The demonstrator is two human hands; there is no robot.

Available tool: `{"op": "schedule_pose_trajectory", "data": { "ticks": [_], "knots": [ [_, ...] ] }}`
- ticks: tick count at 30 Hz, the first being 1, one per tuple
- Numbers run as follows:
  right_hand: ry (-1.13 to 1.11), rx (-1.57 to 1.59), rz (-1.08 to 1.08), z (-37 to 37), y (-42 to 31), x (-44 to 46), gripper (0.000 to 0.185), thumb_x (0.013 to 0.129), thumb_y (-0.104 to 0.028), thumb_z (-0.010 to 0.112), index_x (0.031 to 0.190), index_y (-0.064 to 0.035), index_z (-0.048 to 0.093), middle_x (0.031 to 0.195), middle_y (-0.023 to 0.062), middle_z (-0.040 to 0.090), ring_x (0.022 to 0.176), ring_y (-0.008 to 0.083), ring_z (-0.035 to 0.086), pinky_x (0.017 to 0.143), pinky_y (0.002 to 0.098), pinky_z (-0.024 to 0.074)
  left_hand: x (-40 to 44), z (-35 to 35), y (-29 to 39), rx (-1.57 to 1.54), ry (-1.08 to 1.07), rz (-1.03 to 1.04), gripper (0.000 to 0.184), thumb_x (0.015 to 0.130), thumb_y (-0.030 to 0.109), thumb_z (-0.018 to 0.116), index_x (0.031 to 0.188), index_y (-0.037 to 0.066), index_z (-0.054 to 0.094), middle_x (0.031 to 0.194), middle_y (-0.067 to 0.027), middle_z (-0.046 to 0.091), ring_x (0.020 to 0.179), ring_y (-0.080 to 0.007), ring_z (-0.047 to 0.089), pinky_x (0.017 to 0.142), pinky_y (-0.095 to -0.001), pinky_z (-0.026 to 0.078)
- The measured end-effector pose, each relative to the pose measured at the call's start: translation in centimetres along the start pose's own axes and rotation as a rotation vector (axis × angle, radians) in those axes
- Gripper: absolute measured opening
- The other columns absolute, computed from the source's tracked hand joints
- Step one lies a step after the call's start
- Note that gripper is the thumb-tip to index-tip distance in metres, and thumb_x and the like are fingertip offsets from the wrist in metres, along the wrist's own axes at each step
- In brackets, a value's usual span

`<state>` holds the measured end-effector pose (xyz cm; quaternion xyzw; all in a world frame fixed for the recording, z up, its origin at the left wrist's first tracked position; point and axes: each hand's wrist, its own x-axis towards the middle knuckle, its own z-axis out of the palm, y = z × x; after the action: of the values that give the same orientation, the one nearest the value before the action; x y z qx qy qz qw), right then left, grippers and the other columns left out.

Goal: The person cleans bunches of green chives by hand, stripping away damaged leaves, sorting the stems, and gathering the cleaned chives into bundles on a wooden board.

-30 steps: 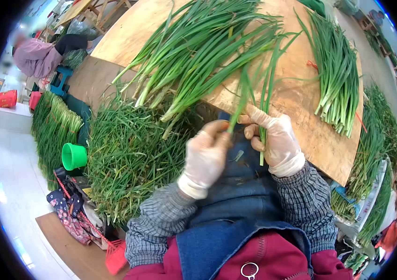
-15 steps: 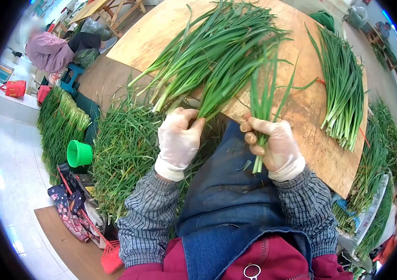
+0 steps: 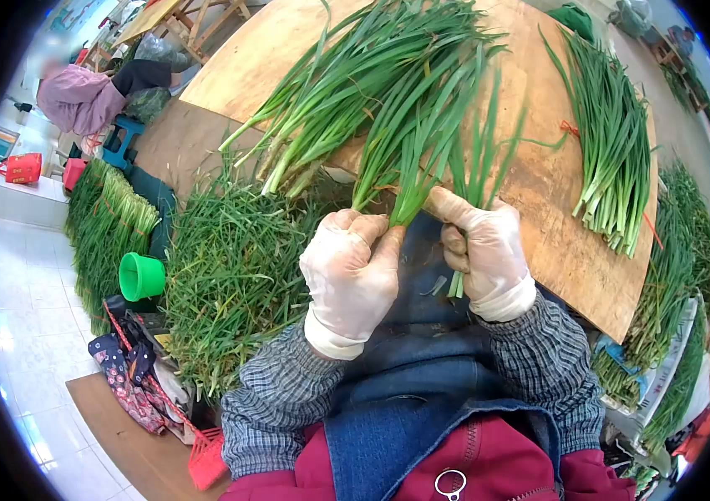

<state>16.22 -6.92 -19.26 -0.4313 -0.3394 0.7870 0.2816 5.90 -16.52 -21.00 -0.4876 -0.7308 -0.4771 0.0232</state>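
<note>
My left hand, in a thin whitish glove, is closed round the lower ends of some garlic chives, whose leaves fan up over the board. Close beside it, my gloved right hand grips a smaller bunch of garlic chives; the pale cut ends stick out below the fist. The right thumb and forefinger reach to the stems at the left hand, and I cannot tell whether they pinch them. A large loose heap of garlic chives lies on the wooden board just beyond both hands.
A tied bundle of garlic chives lies at the board's right side. Left of my lap is a pile of leafy trimmings, with a green bucket and standing bundles beyond. Another person sits at far left.
My left hand has moved right, close to the right hand, and now holds more stems. My right hand has shifted slightly, its thumb now near the left hand's stems.
</note>
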Motion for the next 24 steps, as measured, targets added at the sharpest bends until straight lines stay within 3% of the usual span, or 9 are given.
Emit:
{"op": "schedule_pose_trajectory", "data": {
  "ticks": [3,4,8,11,12,13,15,19,24],
  "knots": [
    [-0.043,0.031,0.002,-0.1,0.0,-0.3,0.01,0.081,-0.007,0.061,0.087,-0.0017,0.055,0.067,0.0006,0.052,0.043,0.0038,0.039,0.033,0.0168,0.0248,-0.1,0.4,0.5,0.044,0.027,0.093,0.015,0.063,-0.003,0.069,0.075,0.0,0.062,0.071,-0.0111,0.058,0.063,-0.0248,0.057,0.058,-0.0308,0.046],
    [-0.071,0.036,0.0,-0.1,0.4,0.0,0.01,0.078,-0.009,0.064,0.081,-0.0028,0.058,0.059,-0.0014,0.048,0.043,0.0041,0.04,0.033,0.0181,0.0255,-0.1,0.5,0.7,0.058,0.031,0.128,0.016,0.062,-0.003,0.07,0.075,0.001,0.062,0.071,-0.0107,0.058,0.063,-0.0248,0.057,0.058,-0.0311,0.046],
    [-0.106,0.031,0.011,0.1,1.0,0.7,0.01,0.078,-0.009,0.063,0.076,0.0008,0.06,0.063,0.0028,0.055,0.041,0.0055,0.039,0.034,0.019,0.0273,-0.1,0.7,1.3,0.068,-0.018,0.248,0.019,0.062,-0.006,0.068,0.077,0.003,0.059,0.073,-0.0099,0.057,0.067,-0.0241,0.056,0.06,-0.0318,0.045],
    [-0.087,0.057,0.061,-0.6,0.9,1.1,0.01,0.077,-0.008,0.062,0.076,0.002,0.06,0.063,0.0027,0.055,0.041,0.0053,0.04,0.034,0.0182,0.0274,-0.4,-0.3,1.6,-0.122,0.046,0.241,0.018,0.063,-0.001,0.068,0.076,0.005,0.057,0.073,-0.0096,0.056,0.066,-0.0273,0.054,0.06,-0.0332,0.045],
    [-0.064,0.11,0.013,-1.1,1.1,1.8,0.009,0.079,-0.006,0.061,0.079,0.0031,0.061,0.062,0.0024,0.055,0.04,0.005,0.04,0.034,0.0176,0.0267,-0.8,-0.8,1.6,-0.24,0.084,0.128,0.018,0.065,-0.001,0.069,0.077,0.003,0.057,0.074,-0.0098,0.057,0.066,-0.0241,0.056,0.061,-0.0309,0.045],
    [-0.12,0.185,0.058,-1.8,0.6,2.2,0.009,0.08,-0.004,0.058,0.082,0.0037,0.061,0.066,0.0031,0.056,0.042,0.0042,0.039,0.034,0.0173,0.0263,-0.8,-1.2,1.6,-0.491,0.116,-0.093,0.012,0.071,0.0,0.066,0.079,0.001,0.057,0.074,-0.0087,0.06,0.064,-0.0168,0.055,0.059,-0.0275,0.045],
    [-0.255,0.25,0.106,-2.7,0.3,2.3,0.01,0.083,-0.005,0.056,0.086,0.0043,0.06,0.071,0.0042,0.058,0.043,0.0035,0.038,0.035,0.0171,0.0261,0.0,-2.6,2.4,-0.671,0.054,-0.617,0.008,0.078,0.004,0.061,0.08,-0.002,0.057,0.074,-0.0079,0.061,0.061,-0.0109,0.053,0.058,-0.0232,0.043],
    [-0.254,0.268,0.154,-2.5,0.8,1.7,0.013,0.084,-0.008,0.056,0.088,0.0041,0.059,0.074,0.0045,0.059,0.044,0.0029,0.037,0.036,0.0171,0.0261,0.8,-1.4,1.6,-0.837,-0.396,-0.946,0.014,0.083,0.01,0.053,0.086,-0.003,0.057,0.071,-0.008,0.061,0.052,-0.0104,0.053,0.045,-0.0213,0.041],
    [-0.201,0.22,0.134,-2.2,0.8,1.4,0.012,0.083,-0.007,0.057,0.088,0.0034,0.06,0.067,0.0022,0.056,0.043,0.0033,0.036,0.036,0.0181,0.0259,1.1,0.6,1.2,-1.058,-0.491,-0.989,0.015,0.081,0.011,0.056,0.086,-0.002,0.058,0.066,-0.0091,0.059,0.048,-0.0124,0.051,0.042,-0.022,0.039]
  ]
}}
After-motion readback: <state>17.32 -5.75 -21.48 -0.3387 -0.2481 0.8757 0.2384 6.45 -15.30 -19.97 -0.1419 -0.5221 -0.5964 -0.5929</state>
